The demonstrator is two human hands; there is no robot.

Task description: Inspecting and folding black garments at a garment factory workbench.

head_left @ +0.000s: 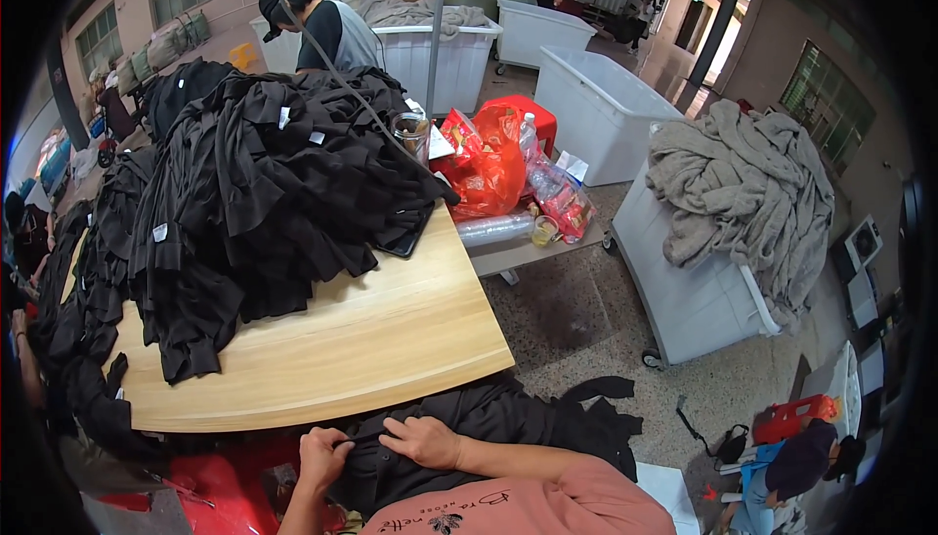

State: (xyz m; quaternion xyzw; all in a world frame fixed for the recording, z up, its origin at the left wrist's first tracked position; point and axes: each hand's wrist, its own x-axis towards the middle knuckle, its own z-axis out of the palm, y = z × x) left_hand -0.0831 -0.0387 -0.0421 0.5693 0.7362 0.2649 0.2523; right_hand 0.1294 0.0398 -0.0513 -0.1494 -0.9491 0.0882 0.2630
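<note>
A black garment (366, 481) lies across my lap, at the table's near edge. My left hand (322, 455) pinches its edge, fingers closed on the cloth. Close to its right, my right hand (425, 440) also grips the fabric, with the fingers curled in. A small round button shows on the cloth between the hands. More black cloth (547, 423) spreads to the right beside my arm; whether it belongs to the same garment I cannot tell. Beyond the wooden table's bare front part (332, 359) rises a big heap of black garments (264, 183), several with white labels.
A phone (403, 242) lies by the heap's right edge. Right of the table, a low bench carries red plastic bags (489, 169) and a bottle (528, 134). White wheeled bins (674, 291) stand beyond, one piled with grey cloth (747, 183). Co-workers (327, 27) are nearby.
</note>
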